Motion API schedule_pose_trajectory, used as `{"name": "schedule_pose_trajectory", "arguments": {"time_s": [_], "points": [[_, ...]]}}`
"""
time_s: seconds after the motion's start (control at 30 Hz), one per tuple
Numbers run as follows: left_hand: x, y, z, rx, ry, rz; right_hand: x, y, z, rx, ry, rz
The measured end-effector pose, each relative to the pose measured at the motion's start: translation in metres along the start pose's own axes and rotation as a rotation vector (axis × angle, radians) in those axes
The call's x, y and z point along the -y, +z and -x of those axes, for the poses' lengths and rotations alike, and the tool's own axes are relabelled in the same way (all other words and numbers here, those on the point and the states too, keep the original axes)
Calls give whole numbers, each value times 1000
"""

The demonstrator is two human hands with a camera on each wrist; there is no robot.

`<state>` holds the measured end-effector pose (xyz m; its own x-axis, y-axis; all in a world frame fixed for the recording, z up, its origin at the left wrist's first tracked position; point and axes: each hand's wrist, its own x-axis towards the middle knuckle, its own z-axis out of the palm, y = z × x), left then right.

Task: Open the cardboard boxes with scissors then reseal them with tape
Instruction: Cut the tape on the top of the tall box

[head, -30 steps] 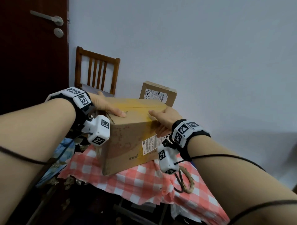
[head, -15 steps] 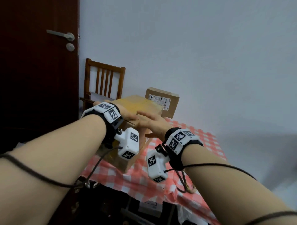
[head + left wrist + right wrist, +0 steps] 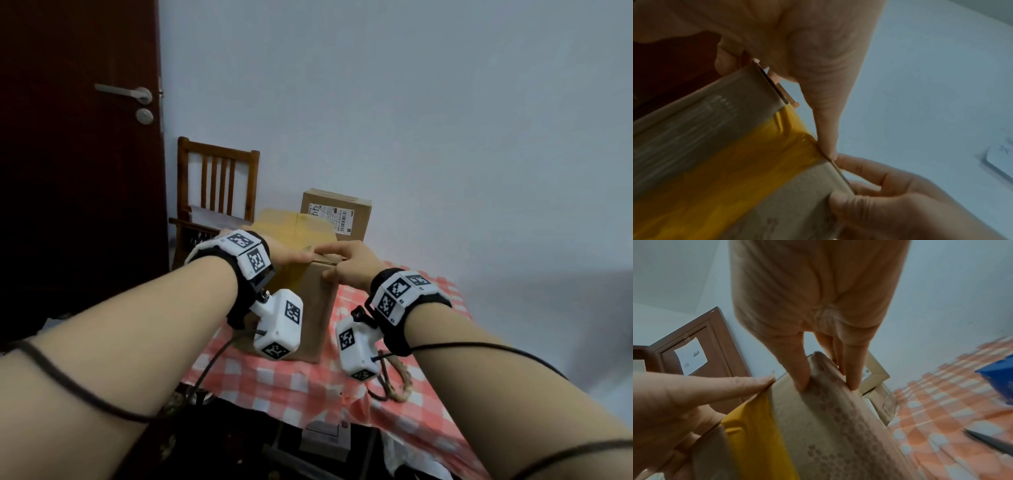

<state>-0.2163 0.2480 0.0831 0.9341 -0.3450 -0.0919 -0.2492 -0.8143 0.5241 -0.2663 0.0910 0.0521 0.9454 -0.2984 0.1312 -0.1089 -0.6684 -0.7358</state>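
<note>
Brown corrugated cardboard forms the large upright box, which stands on a table under a red-and-white checked cloth and carries a broad strip of glossy yellow tape over its top seam and down its near face. The left hand lies on the top edge with the thumb stretched along the rim over the tape, its other fingers curled over the far side of the flap. The right hand pinches the same edge just beside that thumb: thumb on the printed near face, fingers pressed together over the top. The head view alone shows a second, smaller brown cardboard box with a white shipping label beyond the fingers against the pale wall, a wooden slat-back chair, a dark red door and a loop of rope-like cord on the cloth below the right wrist. The left wrist view alone shows the flap's thin edge running between the left thumb tip and the right hand's grip. The right wrist view adds a faint repeated print on the box face under the thumb, a blue object and a dark pointed tool on the cloth to the right of the fingers; what it is cannot be told.
</note>
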Motion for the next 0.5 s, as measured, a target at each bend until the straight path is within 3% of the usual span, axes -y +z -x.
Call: {"name": "schedule_pose_trajectory", "arguments": {"time_s": [0.1,0.17,0.27,0.37,0.5], "points": [[-2,12,-7,-123,-97,-135,-10,-5,1,-23,-5,13],[-4,15,-15,-149,-24,-152,-15,-5,1,-26,-27,52],[-3,14,-24,-157,130,76,-18,-9,0,-41,-49,83],[-2,12,-23,-136,184,340,-23,-18,-1,-87,-44,141],[-7,11,-26,-116,234,451,-20,-25,-5,-192,-1,100]]}}
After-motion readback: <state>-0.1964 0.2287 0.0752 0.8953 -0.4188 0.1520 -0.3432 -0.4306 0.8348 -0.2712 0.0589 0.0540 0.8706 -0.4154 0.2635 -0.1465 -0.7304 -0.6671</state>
